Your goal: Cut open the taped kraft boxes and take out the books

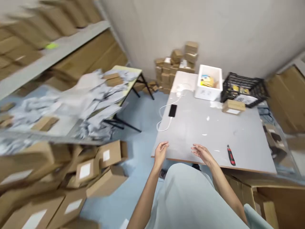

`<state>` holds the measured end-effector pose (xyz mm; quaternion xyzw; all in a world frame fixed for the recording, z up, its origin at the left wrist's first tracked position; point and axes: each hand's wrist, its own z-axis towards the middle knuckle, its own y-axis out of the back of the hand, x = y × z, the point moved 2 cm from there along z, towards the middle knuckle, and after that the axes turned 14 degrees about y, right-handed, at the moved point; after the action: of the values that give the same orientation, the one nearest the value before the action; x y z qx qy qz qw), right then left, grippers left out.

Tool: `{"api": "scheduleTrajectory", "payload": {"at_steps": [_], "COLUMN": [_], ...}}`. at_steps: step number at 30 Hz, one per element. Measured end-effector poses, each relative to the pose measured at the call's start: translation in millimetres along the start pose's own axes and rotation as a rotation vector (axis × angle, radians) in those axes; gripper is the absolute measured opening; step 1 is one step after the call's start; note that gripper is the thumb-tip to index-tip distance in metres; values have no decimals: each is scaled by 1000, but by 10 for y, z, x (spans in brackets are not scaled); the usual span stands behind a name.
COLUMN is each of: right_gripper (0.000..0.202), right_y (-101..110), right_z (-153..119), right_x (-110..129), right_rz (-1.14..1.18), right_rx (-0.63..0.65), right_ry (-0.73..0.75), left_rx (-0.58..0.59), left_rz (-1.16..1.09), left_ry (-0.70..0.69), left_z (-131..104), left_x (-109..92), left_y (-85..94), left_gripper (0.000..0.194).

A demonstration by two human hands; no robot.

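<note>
A pale blue-green garment (190, 197) fills the lower middle, with a bare forearm on either side of it. At the lower right is a large open carton (278, 203). Ahead, both hands are by the near edge of the grey surface (190, 136); whether either touches it, I cannot tell. The left hand (161, 151), at the near left corner, has its grip loosely curled but apart. The right hand (201, 152) turns inward, facing the left, its grip apart and its fingers slightly spread. Right of it, near the same edge, lies a red-and-black utility knife (231, 155).

Beyond the left hand, by the left edge of the surface, lies a black phone (172, 110), with a white cable (163, 130) looping beside it. Farther back on the right, a small taped carton (233, 107) sits just before a black crate (256, 94); left of the crate stands a white box (205, 94) with yellow items inside.

Off to the left, open labelled cartons (109, 155) lie below blurred grey bags (102, 108). Small brown boxes (166, 79) are stacked against the far wall (190, 19).
</note>
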<state>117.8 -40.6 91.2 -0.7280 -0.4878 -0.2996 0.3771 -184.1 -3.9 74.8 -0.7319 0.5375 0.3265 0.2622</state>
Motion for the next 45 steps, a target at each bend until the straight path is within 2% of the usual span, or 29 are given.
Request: {"api": "scheduleTrajectory", "payload": {"at_steps": [4, 7, 9, 12, 14, 17, 21, 23, 26, 30, 34, 39, 42, 45], "right_gripper": [26, 31, 35, 34, 30, 23, 21, 22, 22, 15, 15, 24, 28, 31], "right_y": [1012, 1704, 2086, 2509, 2693, 2837, 2789, 2647, 2315, 1898, 1742, 1779, 1883, 2102], "right_z": [147, 105, 3, -228, -430, -838, -1636, -2115, -2819, -3505, -3778, -3761, -3735, -3770], "right_x": [422, 652, 745, 774, 724, 543, 68, -251, -737, -1218, -1452, -1557, -1582, -1608], "right_rz": [96, 163, 208, 277, 334, 423, 486, 516, 574, 639, 664, 694, 708, 698], "right_rx": [-174, -296, -377, -501, -582, -722, -931, -1049, -1239, -1447, -1523, -1514, -1464, -1443], "right_ry": [116, 220, 271, 293, 297, 348, 416, 411, 362, 261, 258, 309, 302, 302], "left_rx": [129, 266, 383, 579, 705, 850, 956, 1006, 1108, 1235, 1321, 1345, 1371, 1406], "left_rz": [96, 233, 326, 443, 504, 569, 624, 664, 739, 806, 867, 969, 1001, 1029], "left_ry": [34, 48, 44, 43, 39, 36, 84, 140, 247, 326, 325, 322, 320, 295], "left_z": [67, -101, -294, -617, -800, -972, -1070, -1143, -1356, -1721, -1946, -2098, -2240, -2419], "left_x": [-7, 99, 175, 266, 313, 409, 699, 917, 1254, 1571, 1718, 1850, 1959, 2084], "left_y": [-1250, -2198, -2753, -3369, -3607, -3731, -3651, -3584, -3477, -3338, -3237, -3201, -3290, -3509], "left_gripper": [53, 51, 46, 40, 40, 41, 42, 42, 42, 40, 39, 39, 35, 28]}}
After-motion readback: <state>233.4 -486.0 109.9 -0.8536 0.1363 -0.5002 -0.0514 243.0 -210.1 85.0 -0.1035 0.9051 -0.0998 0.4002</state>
